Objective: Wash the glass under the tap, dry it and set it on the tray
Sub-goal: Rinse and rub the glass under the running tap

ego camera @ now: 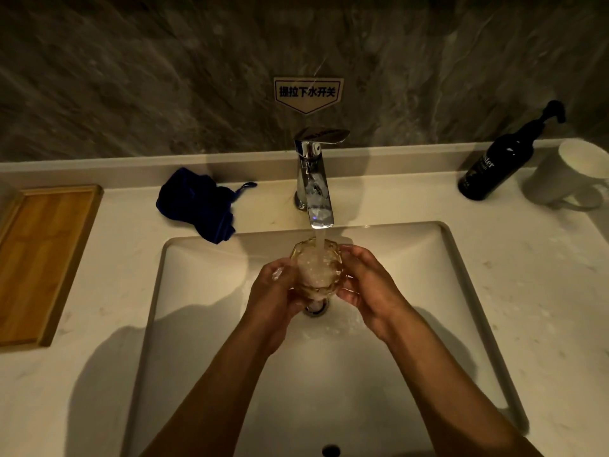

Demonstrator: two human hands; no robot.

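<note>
Fingers (pixel 354 255) of both my hands clamped round glass (pixel 316 268) under running tap (pixel 313 179): washing underway; cloth (pixel 197 206) drying, tray (pixel 46 262) left.

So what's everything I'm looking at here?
glass: one, amber, faceted, under the running water
tap: one, chrome, behind the sink
sink: one, white, centre
cloth: one, dark blue, left of the tap
tray: one, wooden, far left on the counter
pump bottle: one, black, far right
mug: one, white, beside the bottle
sign: one, on the wall
left hand: holding the glass
right hand: holding the glass
</note>
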